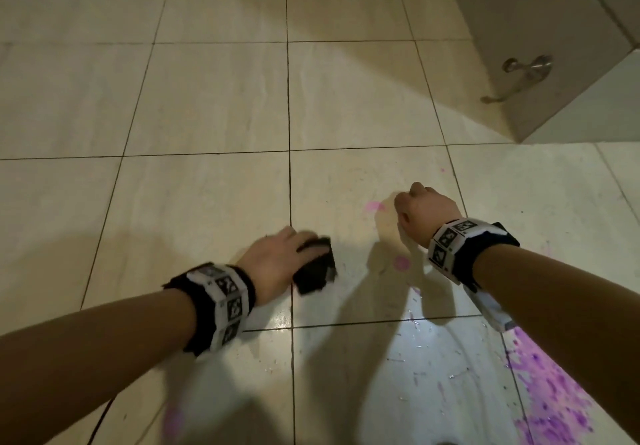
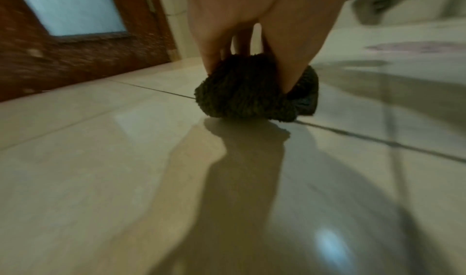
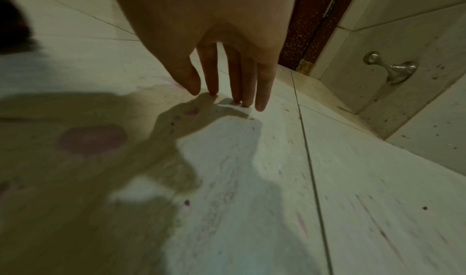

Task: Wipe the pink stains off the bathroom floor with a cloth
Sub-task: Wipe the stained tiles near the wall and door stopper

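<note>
where tiles gleam, pink stains, wooden door

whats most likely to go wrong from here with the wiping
The left hand holds the dark cloth bunched small, so a pass may only smear the round pink spot. The right hand braces by fingertips on glossy, possibly wet floor and might slip. The big purple-pink splatter may get knelt in.
</note>
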{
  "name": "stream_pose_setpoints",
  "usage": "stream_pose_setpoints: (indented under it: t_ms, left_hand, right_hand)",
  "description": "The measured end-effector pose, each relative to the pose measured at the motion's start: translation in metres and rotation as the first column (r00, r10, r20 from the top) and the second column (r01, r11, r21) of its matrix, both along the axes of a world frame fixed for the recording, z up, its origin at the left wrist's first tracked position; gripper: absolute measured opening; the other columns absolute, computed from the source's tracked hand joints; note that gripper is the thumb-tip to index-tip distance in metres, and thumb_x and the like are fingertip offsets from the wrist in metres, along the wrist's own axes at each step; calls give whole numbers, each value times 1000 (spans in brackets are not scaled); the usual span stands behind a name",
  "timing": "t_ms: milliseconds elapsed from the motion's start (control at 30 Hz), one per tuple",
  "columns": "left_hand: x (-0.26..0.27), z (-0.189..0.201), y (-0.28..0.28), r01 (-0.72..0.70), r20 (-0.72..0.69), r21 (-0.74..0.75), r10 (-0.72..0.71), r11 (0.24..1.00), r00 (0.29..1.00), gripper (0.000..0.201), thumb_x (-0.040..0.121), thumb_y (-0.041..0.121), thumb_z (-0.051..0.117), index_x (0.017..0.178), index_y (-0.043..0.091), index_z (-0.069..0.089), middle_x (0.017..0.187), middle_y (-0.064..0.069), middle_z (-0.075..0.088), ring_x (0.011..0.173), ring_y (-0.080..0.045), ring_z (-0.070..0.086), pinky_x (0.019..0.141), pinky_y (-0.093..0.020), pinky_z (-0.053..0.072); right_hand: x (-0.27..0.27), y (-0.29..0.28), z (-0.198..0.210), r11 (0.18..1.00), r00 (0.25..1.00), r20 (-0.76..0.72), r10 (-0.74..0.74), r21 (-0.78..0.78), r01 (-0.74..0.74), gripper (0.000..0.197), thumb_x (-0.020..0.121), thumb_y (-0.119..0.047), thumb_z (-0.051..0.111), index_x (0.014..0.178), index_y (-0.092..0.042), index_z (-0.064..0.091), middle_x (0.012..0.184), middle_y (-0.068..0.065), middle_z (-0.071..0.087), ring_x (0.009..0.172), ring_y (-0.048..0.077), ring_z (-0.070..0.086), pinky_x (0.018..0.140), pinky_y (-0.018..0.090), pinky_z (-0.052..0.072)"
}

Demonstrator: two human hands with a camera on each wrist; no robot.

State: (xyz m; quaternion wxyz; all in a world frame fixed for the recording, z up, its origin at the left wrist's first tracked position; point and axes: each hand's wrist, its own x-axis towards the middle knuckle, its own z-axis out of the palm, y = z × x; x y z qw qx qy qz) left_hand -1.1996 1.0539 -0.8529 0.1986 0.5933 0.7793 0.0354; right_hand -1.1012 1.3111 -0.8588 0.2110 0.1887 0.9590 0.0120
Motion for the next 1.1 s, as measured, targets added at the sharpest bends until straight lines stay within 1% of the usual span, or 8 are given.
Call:
stream_pose_setpoints:
  t_ms: [133,300,400,567,733,833,1000,1100]
  left_hand:
    - [-30,4,33,-257,89,29,253,966,963,64,83,9,62,142,20,38,149,-4,31,128,-25,39,107,-35,35]
    - [-12,1,22,-38,192,-150,67,988,979,72,84,38,64,146,31,28,158,6,3,140,-13,23,112,-21,20]
    - [-31,18,8,-196,390,-125,230,973,892,78,79,50,63,146,39,22,158,12,4,142,-9,17,114,-22,14]
    - [-82,10,-3,-246,-47,-420,250,873,967,127,67,59,73,149,20,-16,156,-2,-22,145,-16,-13,120,-36,5]
    - [-60,-13,5,-298,-54,-556,325,776,944,141,61,52,82,146,13,-24,150,-11,-34,142,-27,-24,117,-45,5]
    - [-59,-13,9,-314,-57,-559,342,768,938,142,61,47,83,146,11,-24,150,-11,-34,141,-27,-25,117,-44,4]
    - [-65,-15,9,-288,-37,-580,329,762,944,145,58,51,83,145,10,-26,149,-12,-35,140,-28,-27,116,-45,2]
    - [-67,-16,9,-283,-25,-574,330,768,944,148,55,53,84,144,10,-27,149,-12,-35,140,-27,-28,116,-45,1]
  right_hand:
    - [6,0,2,1000,999,-34,4,-11,-4,20,90,-14,45,107,-9,55,111,10,52,96,28,53,65,31,38]
    - [7,-23,9,966,973,-231,21,-245,-79,34,97,-22,43,128,-21,55,137,6,45,119,27,48,89,33,44]
    - [2,-51,13,896,897,-358,259,-259,-361,38,92,-22,55,130,-22,55,141,13,44,123,32,48,93,39,44]
    - [-16,-94,11,766,820,-170,546,-294,-571,63,93,-42,48,148,-35,17,153,8,19,136,27,24,108,41,28]
    - [-36,-107,2,729,745,-36,666,-176,-661,66,89,-27,57,145,-32,23,141,10,32,123,28,35,92,40,38]
    - [-59,-79,8,829,857,-157,490,-220,-514,61,86,-26,59,140,-30,33,126,8,42,114,28,42,90,39,42]
    - [-108,-3,9,967,964,-172,-205,-189,172,67,83,-19,64,141,-22,30,134,16,34,121,34,36,90,44,42]
    - [-112,-7,-4,972,969,-119,-218,-111,205,61,88,-22,57,142,-18,30,137,19,31,121,36,35,89,44,41]
